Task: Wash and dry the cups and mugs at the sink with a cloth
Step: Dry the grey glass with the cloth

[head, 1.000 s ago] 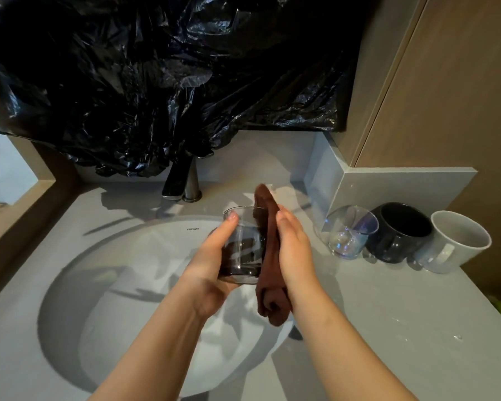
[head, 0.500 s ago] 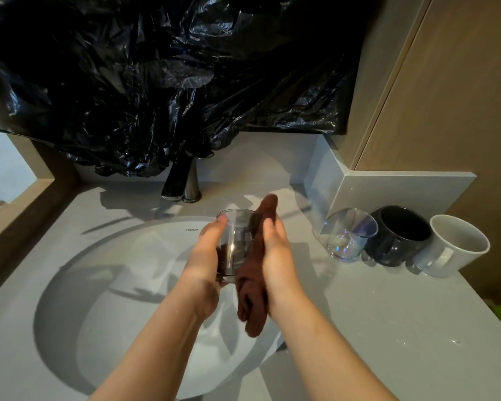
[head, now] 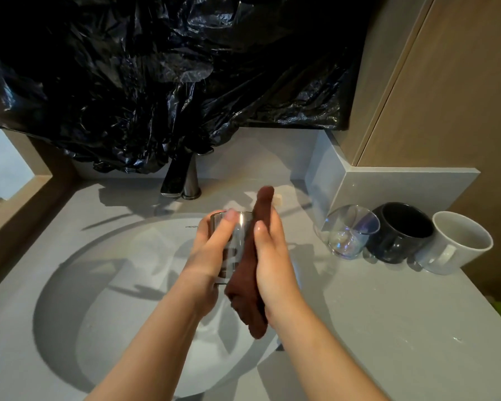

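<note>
Brown cloth [head: 243, 290] lies against the glass [head: 240, 227]; left hand [head: 206, 256] grips it, right hand [head: 272, 256] presses straight-fingered. Drying step, probably; next, turn the glass.

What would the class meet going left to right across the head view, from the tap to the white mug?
The tap → held glass → brown cloth → clear glass → black mug → white mug.

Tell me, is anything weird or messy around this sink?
Yes: crinkled black plastic covers the wall above the faucet and drapes onto its top, odd for a sink. A few water drops lie on the counter at right.
</note>
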### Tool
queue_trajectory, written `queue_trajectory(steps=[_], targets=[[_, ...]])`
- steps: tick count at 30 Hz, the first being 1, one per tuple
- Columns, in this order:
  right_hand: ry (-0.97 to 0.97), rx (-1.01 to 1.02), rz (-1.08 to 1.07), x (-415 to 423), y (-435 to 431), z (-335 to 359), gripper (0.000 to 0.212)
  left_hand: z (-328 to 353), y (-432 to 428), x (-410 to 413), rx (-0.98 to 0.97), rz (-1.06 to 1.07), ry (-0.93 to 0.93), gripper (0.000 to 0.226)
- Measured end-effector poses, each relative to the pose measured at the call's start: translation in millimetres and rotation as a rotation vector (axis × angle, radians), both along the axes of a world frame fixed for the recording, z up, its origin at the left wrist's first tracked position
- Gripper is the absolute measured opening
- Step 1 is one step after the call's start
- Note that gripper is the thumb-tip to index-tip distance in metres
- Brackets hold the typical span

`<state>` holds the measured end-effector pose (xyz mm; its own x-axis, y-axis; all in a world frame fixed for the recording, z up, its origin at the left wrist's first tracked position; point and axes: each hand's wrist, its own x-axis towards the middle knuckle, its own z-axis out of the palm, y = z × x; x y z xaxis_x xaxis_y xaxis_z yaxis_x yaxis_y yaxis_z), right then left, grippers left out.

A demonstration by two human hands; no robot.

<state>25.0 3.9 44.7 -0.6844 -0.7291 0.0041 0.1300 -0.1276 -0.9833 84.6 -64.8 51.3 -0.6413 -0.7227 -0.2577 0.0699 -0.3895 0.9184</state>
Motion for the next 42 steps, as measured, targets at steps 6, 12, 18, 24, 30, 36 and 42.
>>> queue_trajectory(steps=[6, 12, 18, 24, 30, 36, 42], targets=[[-0.064, -0.043, -0.003, -14, -4, -4, 0.036, -3, -7, -1, -0.002, 0.04, -0.056, 0.044], [-0.267, 0.119, -0.021, -12, -3, -2, 0.029, -4, 4, -5, 0.019, 0.037, -0.085, 0.074], [0.626, 0.169, 0.045, 4, 4, -2, 0.049, -14, -6, -3, 0.011, 0.276, -0.148, 0.047], [-0.68, -0.028, 0.152, -11, 3, 1, 0.026, -3, -1, -1, 0.054, 0.396, -0.085, 0.038], [-0.267, -0.148, -0.071, -1, 4, -6, 0.034, 2, 1, -3, 0.052, 0.331, -0.025, 0.035], [-0.207, -0.021, 0.014, -35, 17, 13, 0.023, 14, -24, 22, -0.217, -0.361, -0.25, 0.068], [0.761, -0.026, -0.122, -24, 10, 2, 0.017, 16, -14, 12, -0.001, -0.247, -0.263, 0.031]])
